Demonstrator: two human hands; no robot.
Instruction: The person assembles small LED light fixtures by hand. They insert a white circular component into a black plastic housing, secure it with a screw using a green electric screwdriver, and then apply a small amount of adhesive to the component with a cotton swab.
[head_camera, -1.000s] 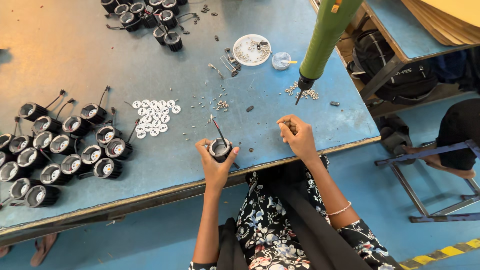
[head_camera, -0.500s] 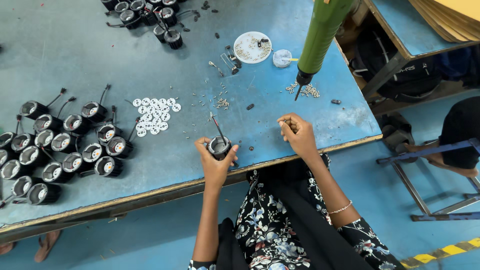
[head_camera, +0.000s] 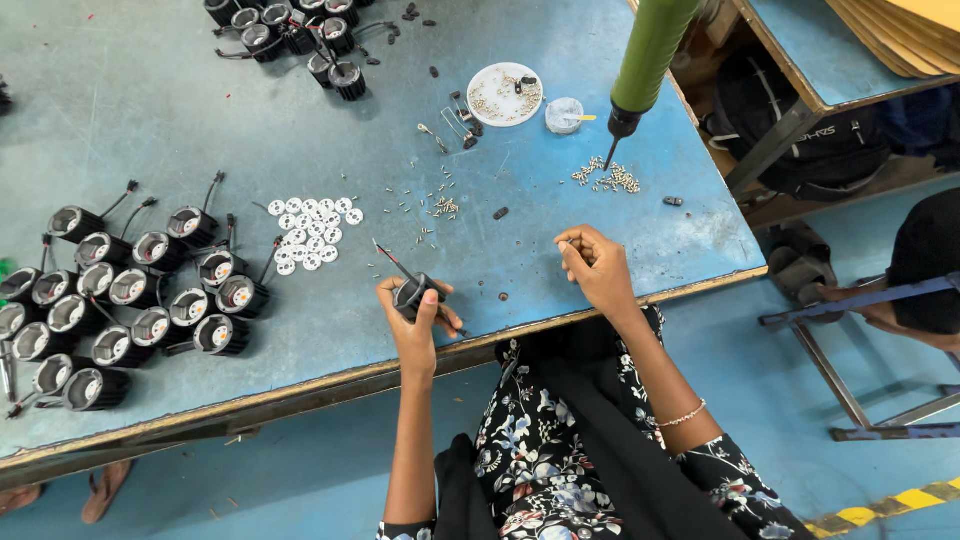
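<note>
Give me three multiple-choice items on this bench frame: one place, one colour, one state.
1. Where do the white discs lie?
A. on the blue table
B. in the round white dish
C. on the floor

2. What colour is the body of the hanging screwdriver?
A. red
B. green
C. yellow

3. What is the left hand doing?
A. lying flat and empty
B. gripping a black cylindrical part
C. holding the screwdriver

Answers: 1 A, the discs sit loose on the table; 2 B, its barrel is green; 3 B, its fingers wrap the black cylindrical part.
</note>
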